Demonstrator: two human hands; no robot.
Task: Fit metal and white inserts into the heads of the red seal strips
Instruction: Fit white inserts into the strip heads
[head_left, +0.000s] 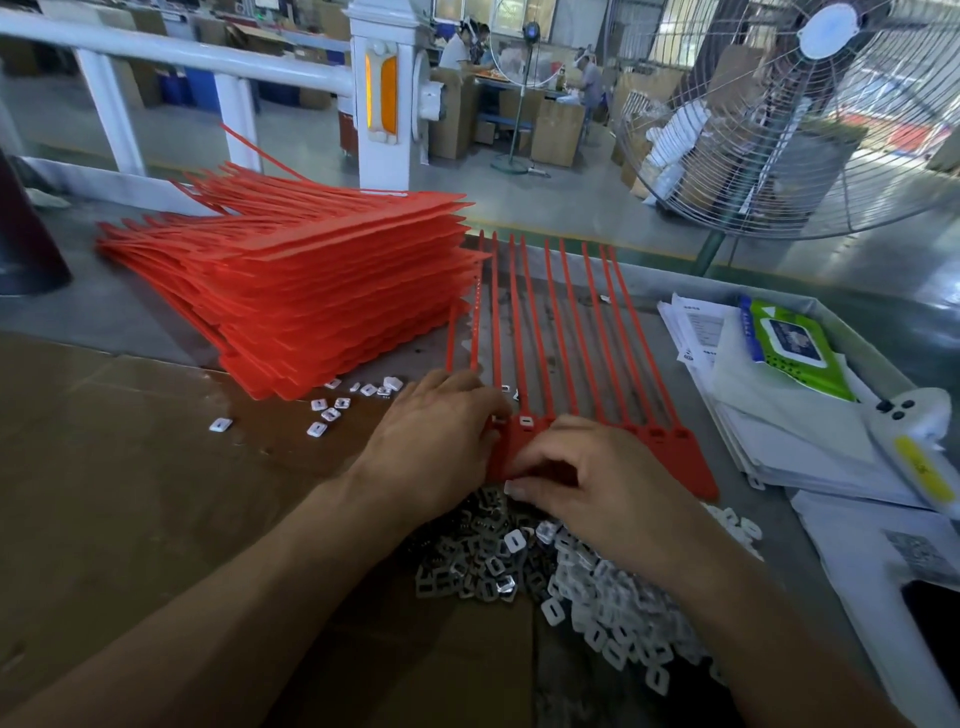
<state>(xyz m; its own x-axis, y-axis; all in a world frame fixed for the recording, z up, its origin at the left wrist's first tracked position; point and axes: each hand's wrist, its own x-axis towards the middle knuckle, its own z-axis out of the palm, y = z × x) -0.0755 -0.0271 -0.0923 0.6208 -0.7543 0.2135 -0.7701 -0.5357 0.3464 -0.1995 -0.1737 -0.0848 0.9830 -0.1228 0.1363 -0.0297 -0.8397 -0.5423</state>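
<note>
A row of red seal strips (561, 332), joined side by side, is lying flat on the grey table (104, 312), with the thin tails pointing away from the person and the heads at the near end. All places below are given from this row.

The left hand (441, 441) is resting on the left end of the heads, palm down, with the fingers lying close together; what the fingertips are touching is hidden. The right hand (597, 483) is sitting on the near edge of the heads, fingers curled downward and pressing on the red plastic; a small white piece is showing just under them, but I cannot tell if they are pinching it. One white insert (524, 421) is already sitting in a head between the two hands.

Just nearer than the row, a heap of metal inserts (467, 566) and white inserts (618, 613) is lying. To its left a tall stack of red strips (311, 280) is standing, with several loose white pieces (332, 410) beside it. To its right papers (779, 431) and a green wipes pack (795, 348) are lying.
</note>
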